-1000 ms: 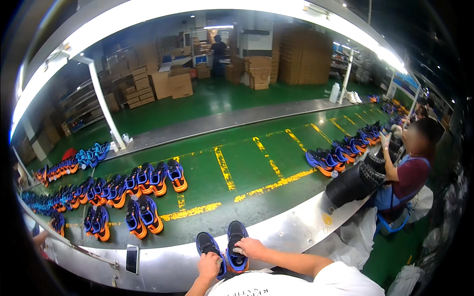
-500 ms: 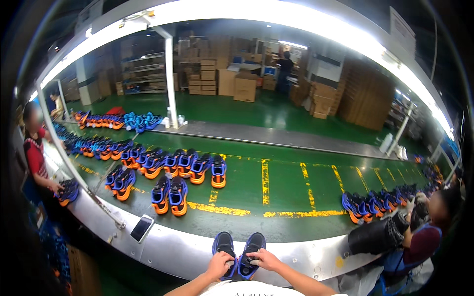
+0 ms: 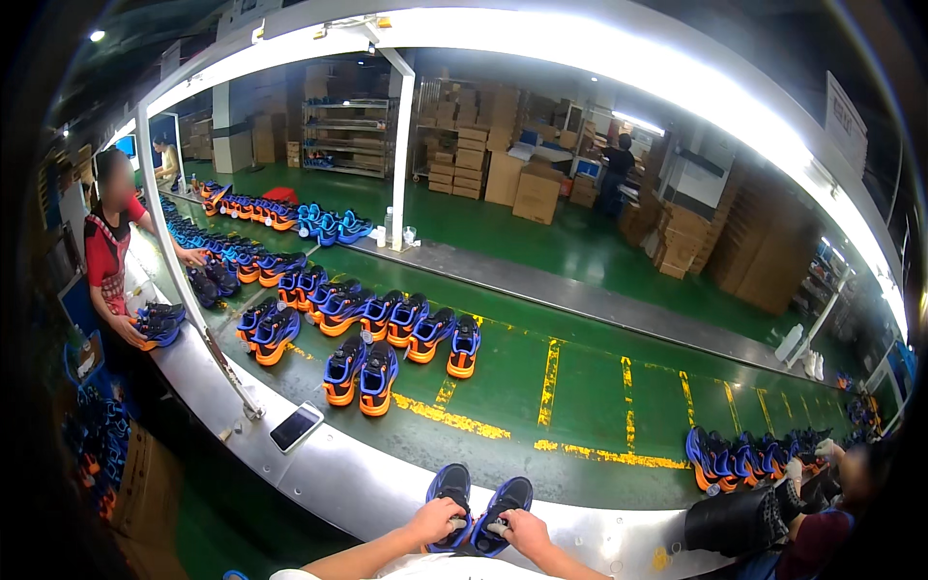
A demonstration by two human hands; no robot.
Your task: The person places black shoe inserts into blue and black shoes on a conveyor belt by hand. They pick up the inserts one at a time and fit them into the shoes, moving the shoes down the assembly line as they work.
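Observation:
A pair of blue and black sneakers stands on the steel rail (image 3: 338, 478) at the near edge of the green conveyor belt (image 3: 580, 396). My left hand (image 3: 435, 522) grips the heel of the left sneaker (image 3: 448, 488). My right hand (image 3: 517, 529) grips the heel of the right sneaker (image 3: 503, 503). Both shoes point away from me toward the belt. The nearest other pair, blue and orange sneakers (image 3: 361, 374), sits on the belt to the upper left.
Several blue-orange sneakers line the belt at left and another row (image 3: 744, 456) at right. A phone (image 3: 295, 426) lies on the rail. A person in red (image 3: 111, 256) works at left, another (image 3: 822, 503) at right. Cardboard boxes (image 3: 512, 184) stand behind.
The view has swung leftward, bringing the left worker and shoe rows into sight. My hands stay on the same pair of sneakers on the rail.

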